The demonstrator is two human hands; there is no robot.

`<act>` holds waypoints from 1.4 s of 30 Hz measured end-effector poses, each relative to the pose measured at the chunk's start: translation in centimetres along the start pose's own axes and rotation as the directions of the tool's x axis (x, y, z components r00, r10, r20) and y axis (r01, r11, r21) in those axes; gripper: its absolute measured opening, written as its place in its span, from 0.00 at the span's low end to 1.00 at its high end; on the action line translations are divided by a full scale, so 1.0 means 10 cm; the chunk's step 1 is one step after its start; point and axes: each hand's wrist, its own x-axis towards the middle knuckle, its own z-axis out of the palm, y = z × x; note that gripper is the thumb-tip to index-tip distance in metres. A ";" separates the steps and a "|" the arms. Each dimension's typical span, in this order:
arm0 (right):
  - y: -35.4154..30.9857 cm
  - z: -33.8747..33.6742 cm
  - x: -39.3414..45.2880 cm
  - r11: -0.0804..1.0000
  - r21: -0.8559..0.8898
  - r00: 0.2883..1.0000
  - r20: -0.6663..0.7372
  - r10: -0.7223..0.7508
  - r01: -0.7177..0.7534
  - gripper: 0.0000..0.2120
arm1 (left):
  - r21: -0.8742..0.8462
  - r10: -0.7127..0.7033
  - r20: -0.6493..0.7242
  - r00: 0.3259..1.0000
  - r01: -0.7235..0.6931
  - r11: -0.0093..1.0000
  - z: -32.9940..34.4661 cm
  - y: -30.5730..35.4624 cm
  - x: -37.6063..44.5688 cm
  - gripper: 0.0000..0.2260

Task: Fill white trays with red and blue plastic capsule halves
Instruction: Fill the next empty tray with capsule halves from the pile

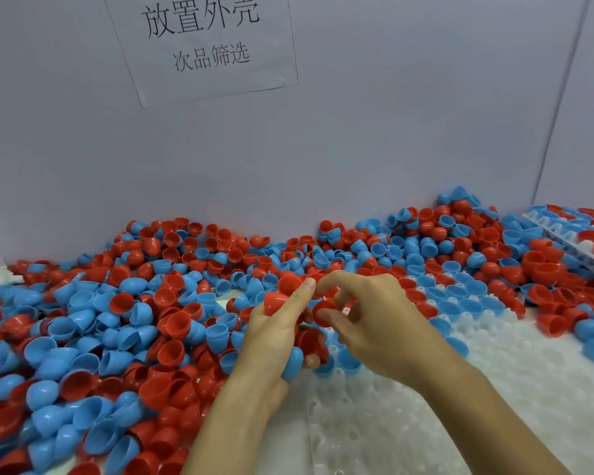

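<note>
Hundreds of loose capsule halves (124,323), red and blue mixed, lie heaped left of the white tray (408,416) and banked behind it against the grey partition wall (391,132); I see the tray's pegged surface mostly bare near me, with a few blue halves (460,303) seated on its far rows; a second tray (563,241) leans tilted at the far right of the white tray, half buried in halves.

My left hand (275,334) sits over the white tray's left edge, fingers curled round a clutch of halves, a blue half (293,363) low in the palm and a red half (275,303) under the thumb; my right hand (367,323) meets it from the right, thumb and forefinger pinching a small red half (323,311); both forearms cover the tray's near left corner.

A paper sign (203,46) taped on the wall above the pile reads 放置外壳, and below it 次品筛选.
</note>
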 end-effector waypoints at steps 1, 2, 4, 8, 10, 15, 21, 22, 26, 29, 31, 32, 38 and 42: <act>0.00 0.00 0.01 1.000 -0.014 1.000 0.005 0.015 -0.015 0.10 | 0.002 0.003 0.009 1.000 -0.003 1.000 0.01 0.00 0.00 0.15; 0.00 -0.02 0.02 0.999 -0.026 1.000 0.011 0.029 -0.029 0.10 | 0.008 0.003 0.020 1.000 -0.004 1.000 0.02 0.00 -0.01 0.16; 0.01 -0.10 0.03 0.996 -0.042 0.997 0.023 0.078 -0.077 0.09 | 0.020 -0.002 0.037 0.999 0.002 1.000 0.03 0.00 -0.01 0.17; 0.25 -0.54 -0.03 0.969 -0.017 0.968 -0.035 0.248 -0.248 0.08 | -0.032 -0.016 0.040 0.999 0.017 0.999 0.00 0.02 -0.01 0.13; 0.46 -0.82 -0.13 0.936 -0.083 0.939 -0.071 0.337 -0.342 0.09 | -0.070 -0.028 0.026 0.999 0.030 0.997 -0.02 0.03 0.00 0.12; 0.79 -1.05 -0.28 0.811 -0.267 0.833 0.053 0.551 -0.520 0.11 | -0.174 -0.071 0.042 0.997 0.077 0.982 -0.03 0.06 -0.01 0.12; 0.92 -0.96 -0.27 0.710 -0.435 0.767 0.064 0.638 -0.554 0.10 | -0.206 -0.092 0.039 0.995 0.098 0.973 -0.03 0.08 -0.02 0.12; 0.92 -0.97 -0.27 0.696 -0.452 0.761 0.054 0.646 -0.558 0.11 | -0.212 -0.096 0.037 0.995 0.102 0.972 -0.03 0.08 -0.02 0.12; 0.92 -0.94 -0.27 0.662 -0.500 0.736 0.071 0.674 -0.558 0.12 | -0.221 -0.116 0.029 0.993 0.119 0.968 -0.03 0.09 -0.03 0.12; 0.91 -0.88 -0.25 0.650 -0.519 0.715 0.100 0.692 -0.556 0.15 | -0.222 -0.129 0.026 0.991 0.132 0.966 -0.02 0.10 -0.04 0.12; 0.90 -0.87 -0.25 0.656 -0.510 0.717 0.105 0.689 -0.556 0.15 | -0.232 -0.135 0.021 0.991 0.136 0.963 -0.02 0.11 -0.04 0.14; 0.89 -0.88 -0.25 0.664 -0.505 0.718 0.118 0.686 -0.551 0.15 | -0.235 -0.139 0.018 0.990 0.140 0.962 -0.02 0.11 -0.04 0.15; 0.72 -0.96 -0.23 0.726 -0.483 0.801 0.082 0.593 -0.489 0.19 | -0.286 -0.169 0.047 0.985 0.175 0.942 -0.02 0.12 -0.06 0.15; 0.34 -0.71 -0.11 0.941 -0.185 0.954 0.045 0.295 -0.282 0.10 | -0.317 -0.184 0.084 0.979 0.201 0.927 -0.01 0.13 -0.09 0.15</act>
